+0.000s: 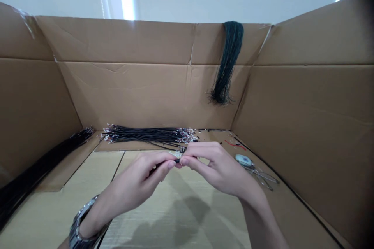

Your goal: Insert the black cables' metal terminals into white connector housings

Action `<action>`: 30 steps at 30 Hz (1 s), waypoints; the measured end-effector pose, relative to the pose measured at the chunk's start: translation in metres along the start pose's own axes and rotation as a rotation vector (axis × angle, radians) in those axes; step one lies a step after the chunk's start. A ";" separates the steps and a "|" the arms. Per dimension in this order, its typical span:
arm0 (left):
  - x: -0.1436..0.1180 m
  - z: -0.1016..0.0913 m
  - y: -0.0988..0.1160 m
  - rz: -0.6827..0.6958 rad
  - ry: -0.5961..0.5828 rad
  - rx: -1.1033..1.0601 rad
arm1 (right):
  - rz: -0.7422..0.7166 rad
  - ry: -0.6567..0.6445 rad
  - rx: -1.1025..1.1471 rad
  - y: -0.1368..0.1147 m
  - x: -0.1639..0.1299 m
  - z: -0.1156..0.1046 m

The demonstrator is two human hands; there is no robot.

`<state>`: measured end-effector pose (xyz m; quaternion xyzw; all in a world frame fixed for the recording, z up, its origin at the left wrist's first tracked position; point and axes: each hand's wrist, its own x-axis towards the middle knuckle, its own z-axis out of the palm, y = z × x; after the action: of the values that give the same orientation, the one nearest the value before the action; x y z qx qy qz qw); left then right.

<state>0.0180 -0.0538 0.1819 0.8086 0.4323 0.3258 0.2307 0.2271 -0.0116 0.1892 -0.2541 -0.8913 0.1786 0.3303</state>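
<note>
Head view: fingers [171, 163] between cardboard walls [306, 116]

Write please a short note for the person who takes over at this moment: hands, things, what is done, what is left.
Left hand and right hand: fingertips meet, pinching one black wire between them, above the box floor.
Wire bundle lies just behind the hands. More wires lie along the left wall. A dark hank hangs over the back wall. Scissors lie to the right.
How many are done or left cannot be told.
</note>
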 end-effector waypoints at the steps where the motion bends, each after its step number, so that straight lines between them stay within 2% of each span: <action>1: 0.002 0.002 -0.001 -0.015 -0.001 -0.013 | 0.021 -0.004 -0.015 0.001 0.000 0.001; 4: 0.007 0.010 -0.006 -0.036 0.022 -0.042 | 0.063 -0.024 -0.048 0.004 0.000 0.003; 7: 0.012 0.016 -0.009 0.001 0.038 -0.069 | 0.064 -0.025 -0.032 0.007 -0.002 -0.001; 13: 0.015 0.017 -0.010 -0.100 -0.199 -0.319 | 0.073 -0.030 0.005 0.011 -0.006 -0.009; 15: 0.016 0.021 -0.012 -0.115 -0.223 -0.413 | 0.117 -0.043 0.035 0.014 -0.004 -0.005; 17: 0.020 0.029 -0.017 -0.112 -0.181 -0.465 | 0.151 -0.102 0.097 0.024 -0.002 -0.001; 19: 0.024 0.039 -0.022 -0.101 -0.105 -0.466 | 0.229 -0.140 0.145 0.044 -0.003 0.001; 21: 0.027 0.048 -0.028 -0.098 -0.071 -0.443 | 0.433 -0.068 0.056 0.075 -0.009 -0.001; 24: 0.030 0.057 -0.037 -0.118 -0.120 -0.446 | 0.636 0.034 -0.137 0.131 -0.032 -0.005; 26: 0.031 0.061 -0.040 -0.131 -0.150 -0.484 | 0.775 0.039 -0.251 0.166 -0.054 -0.003; 30: 0.030 0.066 -0.039 -0.132 -0.185 -0.601 | 0.953 0.052 -0.385 0.214 -0.089 0.017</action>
<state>0.0571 -0.0142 0.1217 0.7007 0.3451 0.3484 0.5183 0.3457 0.1081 0.0287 -0.6926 -0.6847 0.1355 0.1817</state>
